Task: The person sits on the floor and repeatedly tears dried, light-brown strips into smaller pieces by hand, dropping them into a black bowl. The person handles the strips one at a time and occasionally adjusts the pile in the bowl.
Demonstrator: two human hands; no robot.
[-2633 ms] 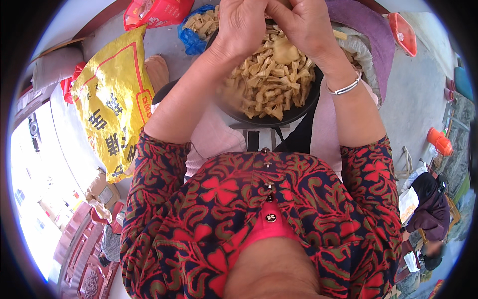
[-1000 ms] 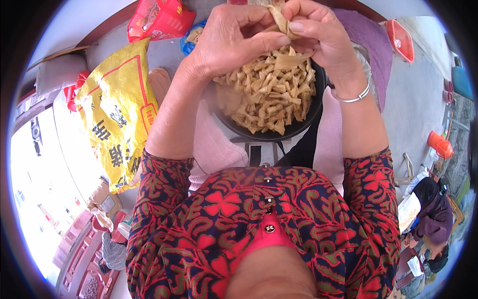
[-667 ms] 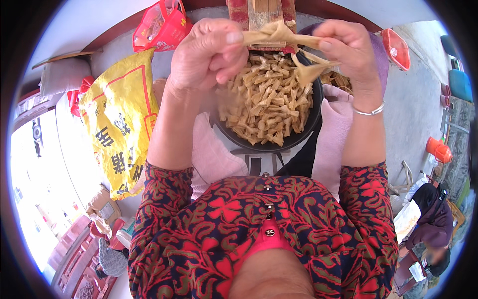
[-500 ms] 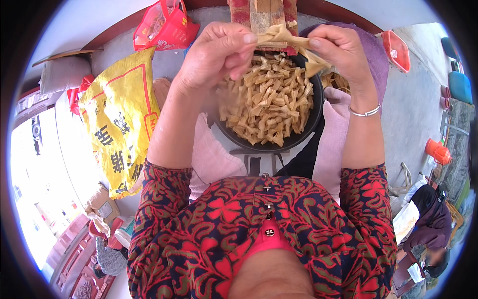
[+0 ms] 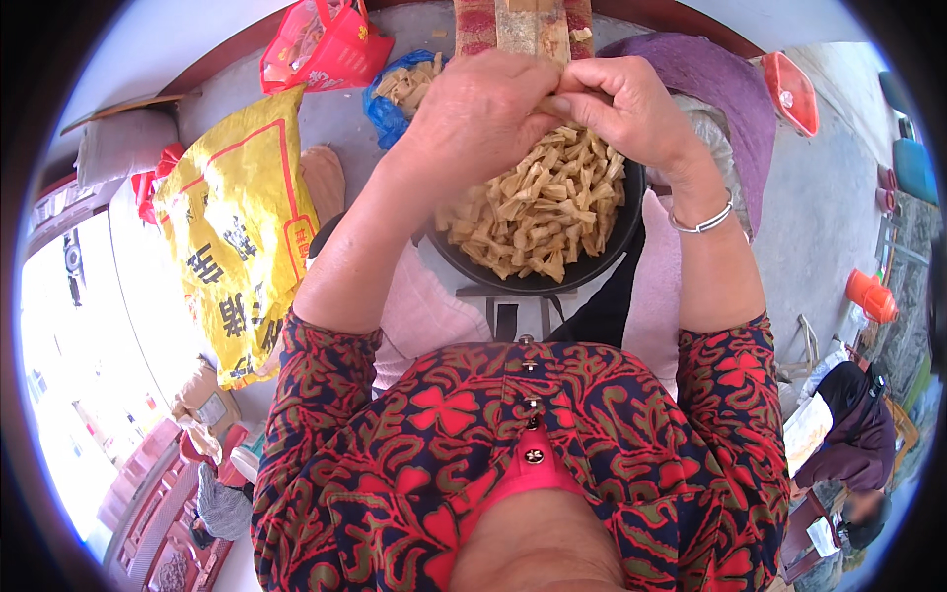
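My left hand [image 5: 481, 111] and my right hand [image 5: 633, 111] meet above the far side of a round black pan [image 5: 633, 222]. Between their closed fingers is a tan tofu skin strip [image 5: 562, 102], mostly hidden by the fingers. A heap of knotted tofu skin pieces [image 5: 543, 212] fills the pan. Just beyond my hands, a wooden board [image 5: 533, 32] lies on a red patterned cloth. Left of the board, a blue plastic bag [image 5: 383, 116] holds loose tan pieces [image 5: 409, 84].
On the left lies a yellow sack [image 5: 237, 217], with a red bag [image 5: 326, 49] behind it. A purple cloth [image 5: 730, 109] and a red basin [image 5: 789, 91] are at the far right. An orange bucket [image 5: 870, 296] stands farther right, near another person [image 5: 853, 434].
My hands have come together from either side of the stretched strip, now mostly covering it. My left hand moved right, bringing the blue bag into sight.
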